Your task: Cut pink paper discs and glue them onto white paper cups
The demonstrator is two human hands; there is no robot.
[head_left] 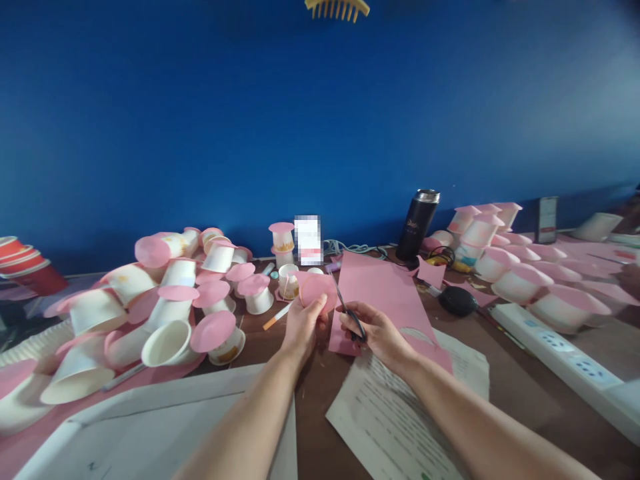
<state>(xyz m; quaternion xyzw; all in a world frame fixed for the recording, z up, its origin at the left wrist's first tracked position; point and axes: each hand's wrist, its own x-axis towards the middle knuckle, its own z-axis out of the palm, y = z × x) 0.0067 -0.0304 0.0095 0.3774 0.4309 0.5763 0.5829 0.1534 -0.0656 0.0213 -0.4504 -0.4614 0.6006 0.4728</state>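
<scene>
In my left hand (306, 327) I pinch a round piece of pink paper (318, 292), thumb on its face. My right hand (373, 331) grips a pair of scissors (356, 323) with dark handles, its fingers in the loops. The blades point up and away, close by the right edge of the pink disc; whether they touch it I cannot tell. Under and behind the right hand lies a large pink paper sheet (377, 287) with a curved cut at its lower part. A printed page (400, 417) is partly beneath that sheet.
Many white paper cups (167, 343) with pink discs crowd the left. More disc-topped cups (515, 283) stand at right, near a power strip (560, 350), a dark tape measure-like round object (457, 301) and a black flask (419, 223). White paper (165, 427) lies front left.
</scene>
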